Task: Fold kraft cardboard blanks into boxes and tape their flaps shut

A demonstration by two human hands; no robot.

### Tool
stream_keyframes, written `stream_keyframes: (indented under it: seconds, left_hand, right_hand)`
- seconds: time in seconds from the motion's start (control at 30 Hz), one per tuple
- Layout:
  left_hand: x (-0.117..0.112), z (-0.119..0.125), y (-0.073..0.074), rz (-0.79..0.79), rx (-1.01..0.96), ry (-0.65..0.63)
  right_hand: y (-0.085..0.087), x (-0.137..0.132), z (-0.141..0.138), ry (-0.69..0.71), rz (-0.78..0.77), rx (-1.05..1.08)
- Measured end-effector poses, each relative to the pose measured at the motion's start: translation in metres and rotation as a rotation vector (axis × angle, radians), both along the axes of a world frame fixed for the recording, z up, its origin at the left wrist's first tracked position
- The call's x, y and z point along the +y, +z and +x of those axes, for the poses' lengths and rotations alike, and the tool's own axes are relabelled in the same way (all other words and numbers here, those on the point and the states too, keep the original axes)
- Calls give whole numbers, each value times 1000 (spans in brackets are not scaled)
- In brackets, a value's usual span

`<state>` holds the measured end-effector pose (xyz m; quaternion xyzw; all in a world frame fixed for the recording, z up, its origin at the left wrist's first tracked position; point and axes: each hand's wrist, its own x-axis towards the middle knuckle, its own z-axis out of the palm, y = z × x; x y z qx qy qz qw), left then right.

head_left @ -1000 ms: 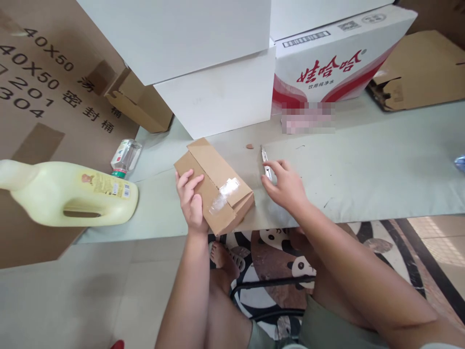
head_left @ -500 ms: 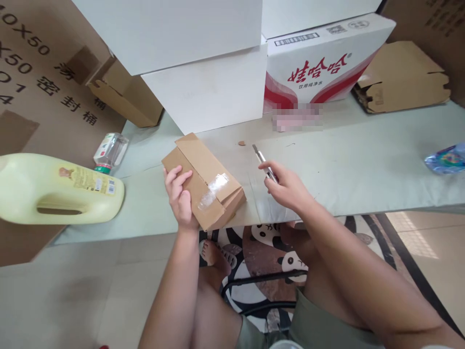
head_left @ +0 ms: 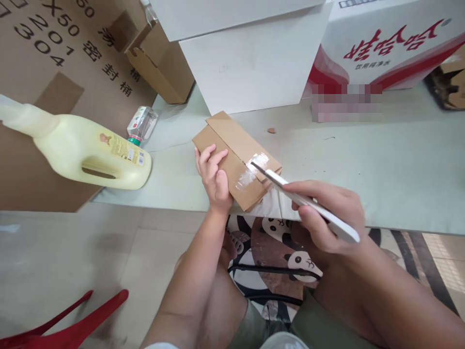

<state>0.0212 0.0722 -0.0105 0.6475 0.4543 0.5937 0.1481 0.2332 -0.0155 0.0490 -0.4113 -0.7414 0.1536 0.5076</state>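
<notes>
A small brown cardboard box point(head_left: 232, 150) rests at the front edge of the cloth-covered table, turned at an angle. Clear tape point(head_left: 250, 170) crosses the seam between its flaps near the right end. My left hand point(head_left: 214, 179) grips the box's left side, fingers over the top. In my right hand point(head_left: 332, 213) is a white utility knife point(head_left: 312, 202) with its blade out. The blade tip appears at the tape on the seam; whether it touches or cuts in cannot be made out.
A pale yellow jug point(head_left: 69, 150) and a small clear bottle point(head_left: 143, 123) lie at the left. White cartons point(head_left: 250, 72) stand behind the box, beside a red-and-white carton point(head_left: 385, 58). A brown scrap point(head_left: 271, 131) lies on the table point(head_left: 395, 179). Red legs point(head_left: 83, 320) show on the floor.
My right hand has brought the knife from the table's right side over to the taped seam. My left hand still holds the box. The view has shifted, showing more floor at left.
</notes>
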Motion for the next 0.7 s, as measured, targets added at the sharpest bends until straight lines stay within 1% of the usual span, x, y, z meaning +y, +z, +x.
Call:
stream_keyframes:
  seconds: [0.07,0.13,0.23,0.37,0.47,0.53,0.7]
  left_hand:
    - [0,-2,-2,28,36,5]
    - [1,-5,-4,46,95,21]
    - [2,-8,-6,75,170,43]
    - [2,-9,-6,97,191,57]
    - [2,-8,-6,93,193,58]
    - [3,-8,-5,92,188,54]
    - [3,-7,-4,102,178,47]
  right_hand:
    - [3,4,-1,68,4,-56]
    - [3,8,-2,89,45,-40]
    - [0,12,-6,82,62,-9]
    - [-1,11,-13,68,36,-24]
    - [2,9,-17,57,99,-30]
    - [3,8,-19,37,114,-35]
    - [1,8,-24,25,40,-11]
